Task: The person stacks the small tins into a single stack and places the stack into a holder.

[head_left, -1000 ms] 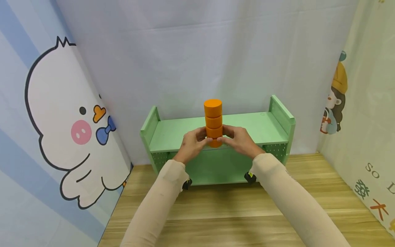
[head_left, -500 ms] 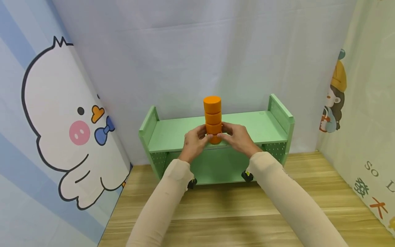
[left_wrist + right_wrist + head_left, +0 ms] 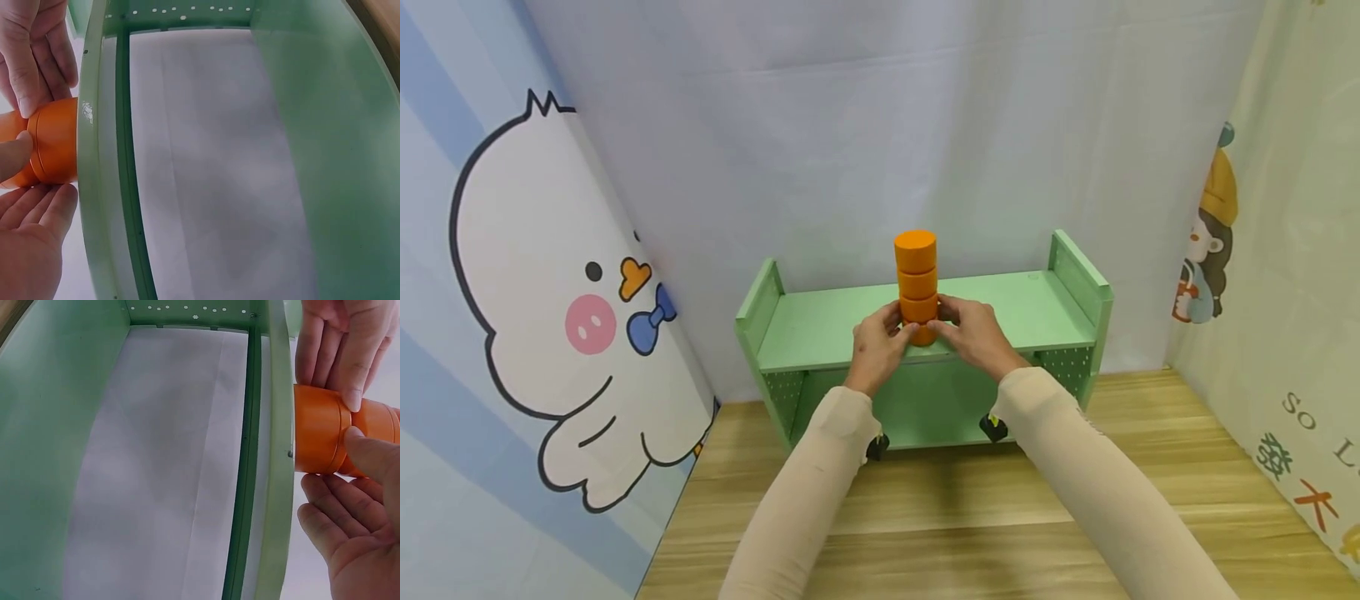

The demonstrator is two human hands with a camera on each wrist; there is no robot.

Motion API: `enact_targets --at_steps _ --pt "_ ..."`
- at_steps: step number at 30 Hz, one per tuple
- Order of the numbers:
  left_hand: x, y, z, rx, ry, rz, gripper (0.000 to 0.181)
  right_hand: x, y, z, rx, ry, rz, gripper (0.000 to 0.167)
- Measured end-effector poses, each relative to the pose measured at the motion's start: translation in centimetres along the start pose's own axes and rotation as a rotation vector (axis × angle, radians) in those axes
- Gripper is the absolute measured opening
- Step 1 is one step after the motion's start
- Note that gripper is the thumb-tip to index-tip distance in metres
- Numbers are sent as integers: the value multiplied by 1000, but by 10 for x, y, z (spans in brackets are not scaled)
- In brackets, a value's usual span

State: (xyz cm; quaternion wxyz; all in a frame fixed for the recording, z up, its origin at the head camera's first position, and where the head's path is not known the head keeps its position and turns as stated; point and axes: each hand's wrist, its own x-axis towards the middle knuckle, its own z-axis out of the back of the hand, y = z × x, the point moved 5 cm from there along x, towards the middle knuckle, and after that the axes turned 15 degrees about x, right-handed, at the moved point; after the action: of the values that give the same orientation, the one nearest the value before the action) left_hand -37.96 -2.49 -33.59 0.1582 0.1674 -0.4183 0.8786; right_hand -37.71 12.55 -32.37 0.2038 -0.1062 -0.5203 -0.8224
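Note:
An upright stack of several orange cylinders [image 3: 916, 258] stands at the front edge of the green shelf's top board [image 3: 1000, 312]. The topmost cylinder looks tallest. My left hand [image 3: 877, 343] grips the lower part of the stack from the left, thumb in front and fingers behind. From the other side my right hand [image 3: 977, 333] holds the same part in a matching way. Both thumbs press near the seam above the bottom cylinder [image 3: 59, 139], as the wrist views show. In those views the bottom cylinder [image 3: 315, 428] meets the board.
The green shelf has raised side panels [image 3: 1084, 279] and an open lower compartment [image 3: 932, 404]. It stands on a wood-grain table [image 3: 940, 533]. A pale cloth [image 3: 850, 150] hangs behind, with a printed duck curtain [image 3: 542, 250] left and another printed curtain [image 3: 1292, 250] right.
Both hands have shifted the orange stack slightly back from the shelf's front edge, keeping their grip. In the last half second the movement is very small.

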Motion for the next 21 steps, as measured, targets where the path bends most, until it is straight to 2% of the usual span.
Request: enact_targets --at_steps 8,21 --pt "1 0 -1 -5 -23 1 48 1 1 -2 -21 -8 -11 49" --pt "2 0 1 46 -19 53 49 5 2 -8 -38 -6 -33 49"
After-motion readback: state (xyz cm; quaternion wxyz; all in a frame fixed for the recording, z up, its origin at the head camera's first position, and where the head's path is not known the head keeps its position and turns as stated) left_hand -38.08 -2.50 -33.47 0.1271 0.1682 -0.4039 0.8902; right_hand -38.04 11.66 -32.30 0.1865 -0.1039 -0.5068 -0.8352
